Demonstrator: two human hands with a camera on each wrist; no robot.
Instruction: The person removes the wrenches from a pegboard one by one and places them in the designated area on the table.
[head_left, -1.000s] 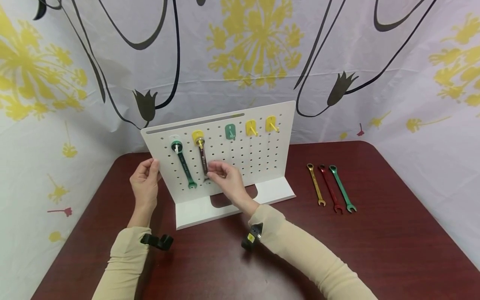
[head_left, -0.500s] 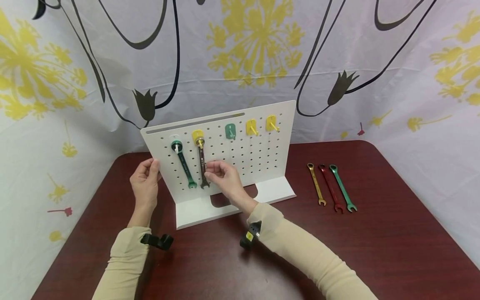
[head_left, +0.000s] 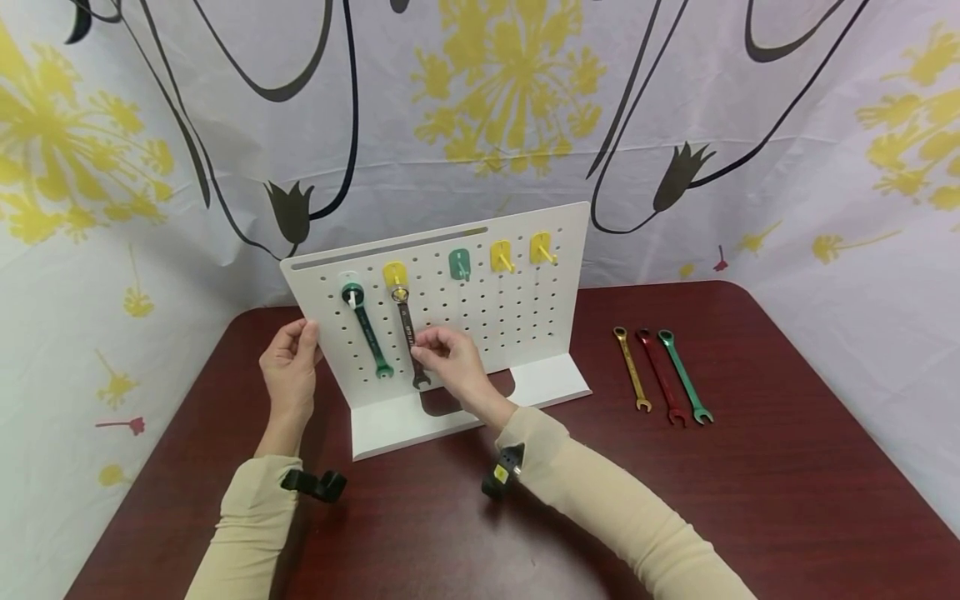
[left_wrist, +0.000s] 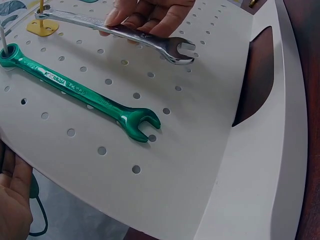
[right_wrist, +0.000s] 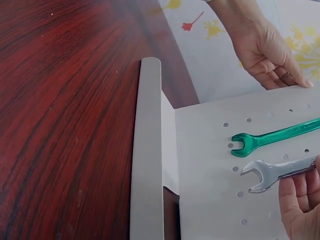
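The fingers of the right hand point(head_left: 450, 357) were nearly closed, with the thumb and the fingertips pinching the lower half of the shaft of a silver wrench point(head_left: 408, 329). From these fingers, the long axis of the wrench ran upward and slightly to the left, toward the yellow hook point(head_left: 394, 273) above them. The ring end was at this hook and appeared to be around its peg. The forked end was just below the fingers, and in the left wrist view it seemed to stand a little away from the pegboard point(head_left: 564, 317) behind.

The right hand was the nearer one to the silver wrench. Well to the left of its fingers, the left hand point(head_left: 291, 358) held the side edge of the pegboard, with its thumb against this edge; its other fingers were partly hidden.

Between the two hands, a green wrench point(head_left: 369, 333) hung from a white hook point(head_left: 349, 277). To the right of the right fingers, and well apart from them, a yellow wrench point(head_left: 632, 367), a red wrench point(head_left: 661, 375) and a second green wrench point(head_left: 685, 375) lay on the surface point(head_left: 787, 425).
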